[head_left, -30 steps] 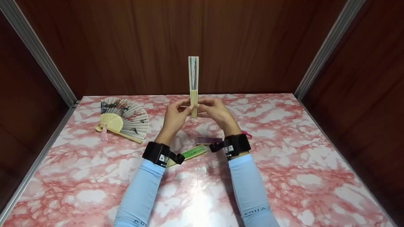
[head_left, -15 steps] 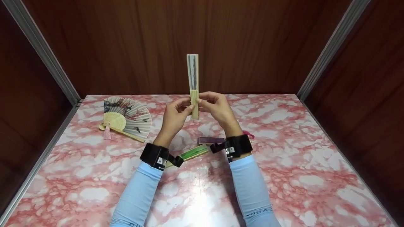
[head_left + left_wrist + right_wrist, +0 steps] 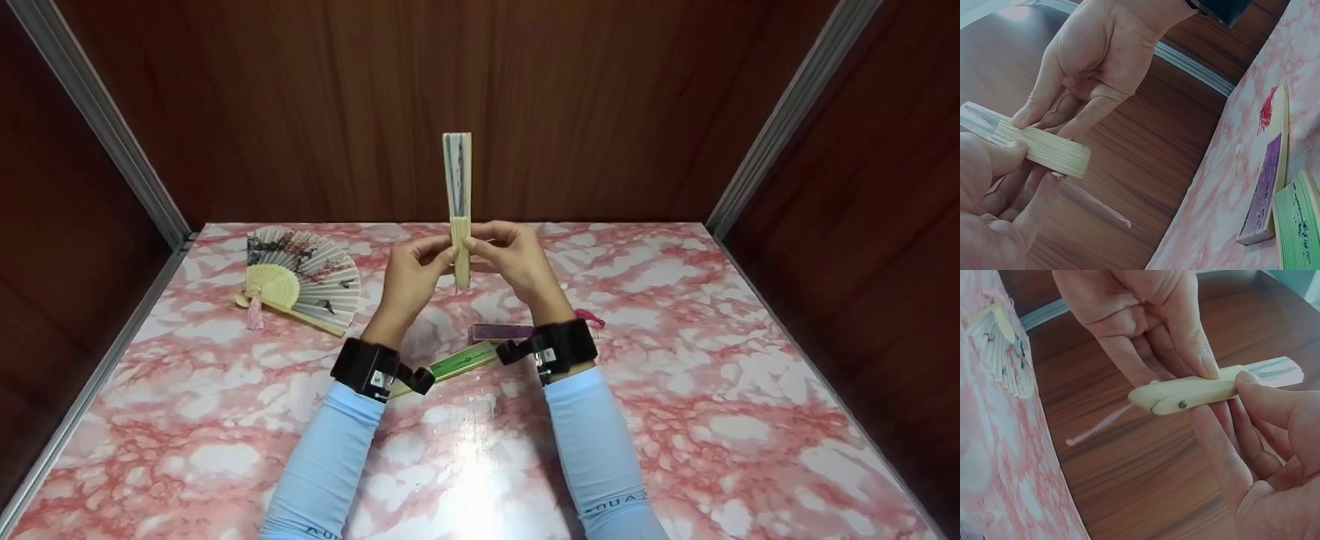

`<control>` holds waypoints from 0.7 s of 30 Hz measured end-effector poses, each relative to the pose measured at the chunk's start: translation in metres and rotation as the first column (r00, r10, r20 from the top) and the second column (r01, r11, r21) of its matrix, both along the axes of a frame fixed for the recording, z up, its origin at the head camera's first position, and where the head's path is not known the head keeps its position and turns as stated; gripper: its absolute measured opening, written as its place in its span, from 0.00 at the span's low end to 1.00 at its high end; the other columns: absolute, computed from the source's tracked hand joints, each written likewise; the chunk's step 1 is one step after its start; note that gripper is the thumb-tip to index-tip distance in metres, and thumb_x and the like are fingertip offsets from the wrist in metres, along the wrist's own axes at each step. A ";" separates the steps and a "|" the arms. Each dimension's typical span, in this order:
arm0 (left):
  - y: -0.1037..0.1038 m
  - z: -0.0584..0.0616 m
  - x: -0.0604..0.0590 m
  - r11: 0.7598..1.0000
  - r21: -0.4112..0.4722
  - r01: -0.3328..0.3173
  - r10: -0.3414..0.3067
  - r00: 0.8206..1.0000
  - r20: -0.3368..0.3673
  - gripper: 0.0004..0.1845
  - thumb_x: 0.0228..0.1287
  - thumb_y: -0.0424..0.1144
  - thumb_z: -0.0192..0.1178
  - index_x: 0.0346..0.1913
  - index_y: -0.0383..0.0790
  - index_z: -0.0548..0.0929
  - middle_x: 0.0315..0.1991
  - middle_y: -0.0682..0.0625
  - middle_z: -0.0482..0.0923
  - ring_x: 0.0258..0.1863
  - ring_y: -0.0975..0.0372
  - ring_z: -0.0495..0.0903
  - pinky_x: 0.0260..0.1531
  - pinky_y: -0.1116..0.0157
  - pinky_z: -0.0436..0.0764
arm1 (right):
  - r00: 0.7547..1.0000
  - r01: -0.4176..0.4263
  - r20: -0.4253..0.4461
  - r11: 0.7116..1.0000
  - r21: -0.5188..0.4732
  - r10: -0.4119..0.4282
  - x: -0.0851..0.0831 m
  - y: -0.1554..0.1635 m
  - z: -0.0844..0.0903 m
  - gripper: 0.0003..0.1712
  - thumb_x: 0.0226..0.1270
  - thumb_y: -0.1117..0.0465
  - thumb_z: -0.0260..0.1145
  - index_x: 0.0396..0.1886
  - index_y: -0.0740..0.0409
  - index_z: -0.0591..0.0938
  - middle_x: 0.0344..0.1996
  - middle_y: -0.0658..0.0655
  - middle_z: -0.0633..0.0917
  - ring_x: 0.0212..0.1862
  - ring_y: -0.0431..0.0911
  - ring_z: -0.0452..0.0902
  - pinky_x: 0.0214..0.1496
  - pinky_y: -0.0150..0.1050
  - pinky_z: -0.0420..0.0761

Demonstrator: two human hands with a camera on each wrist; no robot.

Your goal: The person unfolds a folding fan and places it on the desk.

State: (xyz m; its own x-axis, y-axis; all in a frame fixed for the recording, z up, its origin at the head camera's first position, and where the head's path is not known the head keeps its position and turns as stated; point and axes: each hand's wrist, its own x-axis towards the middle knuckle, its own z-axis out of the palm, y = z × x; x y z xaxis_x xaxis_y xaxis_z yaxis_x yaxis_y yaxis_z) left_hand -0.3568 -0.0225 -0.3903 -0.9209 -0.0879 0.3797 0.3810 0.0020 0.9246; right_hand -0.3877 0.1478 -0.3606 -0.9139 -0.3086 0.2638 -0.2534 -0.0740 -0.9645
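A folded bamboo fan (image 3: 458, 195) stands upright above the middle of the pink marble table (image 3: 712, 375). My left hand (image 3: 415, 268) and my right hand (image 3: 510, 259) both pinch its lower handle end between thumb and fingers. The left wrist view shows the stacked ribs (image 3: 1044, 149) held between my left hand (image 3: 999, 185) and my right hand (image 3: 1089, 73). In the right wrist view the pivot end with its rivet (image 3: 1183, 404) lies between my right hand (image 3: 1275, 433) and my left hand (image 3: 1145, 320), and a pale tassel string (image 3: 1098, 427) hangs from it.
An unfolded painted fan (image 3: 300, 277) with a pink tassel lies at the table's left rear. A folded green fan (image 3: 450, 365) and a folded purple fan (image 3: 499, 331) lie under my wrists. Dark wooden walls enclose the table on three sides.
The folded fan and both hands have stayed almost in place, with only a slight shift of the fingers on the handle.
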 end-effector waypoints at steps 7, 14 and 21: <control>0.003 -0.001 0.000 0.999 0.027 -0.021 0.020 1.000 0.015 0.11 0.67 0.31 0.65 0.50 0.32 0.88 0.46 0.36 0.88 0.38 0.63 0.88 0.44 0.63 0.91 | 0.999 0.027 0.036 1.000 -0.013 -0.027 0.000 -0.002 -0.001 0.12 0.65 0.66 0.71 0.47 0.66 0.87 0.45 0.61 0.88 0.43 0.46 0.89 0.53 0.52 0.89; 0.004 -0.002 0.000 0.998 0.058 -0.026 0.024 0.999 0.033 0.11 0.66 0.31 0.66 0.49 0.32 0.88 0.46 0.36 0.88 0.37 0.63 0.88 0.44 0.63 0.91 | 0.998 0.029 0.054 0.999 -0.031 -0.027 -0.001 -0.004 -0.003 0.13 0.65 0.67 0.71 0.48 0.68 0.87 0.45 0.63 0.88 0.41 0.46 0.89 0.52 0.51 0.90; 0.002 -0.005 -0.001 0.996 0.084 -0.030 0.025 0.998 0.054 0.11 0.65 0.31 0.67 0.49 0.33 0.89 0.46 0.37 0.89 0.38 0.63 0.88 0.45 0.63 0.91 | 0.997 0.038 0.074 0.999 -0.032 -0.035 -0.001 -0.004 -0.004 0.14 0.66 0.67 0.71 0.49 0.68 0.86 0.49 0.66 0.87 0.42 0.46 0.89 0.50 0.48 0.90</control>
State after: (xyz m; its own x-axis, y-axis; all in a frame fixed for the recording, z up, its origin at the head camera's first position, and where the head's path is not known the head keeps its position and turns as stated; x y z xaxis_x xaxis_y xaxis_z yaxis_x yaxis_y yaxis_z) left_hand -0.3581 -0.0203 -0.3948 -0.9363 -0.1433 0.3206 0.3324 -0.0671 0.9407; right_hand -0.3891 0.1437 -0.3644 -0.9416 -0.2667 0.2054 -0.1853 -0.0988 -0.9777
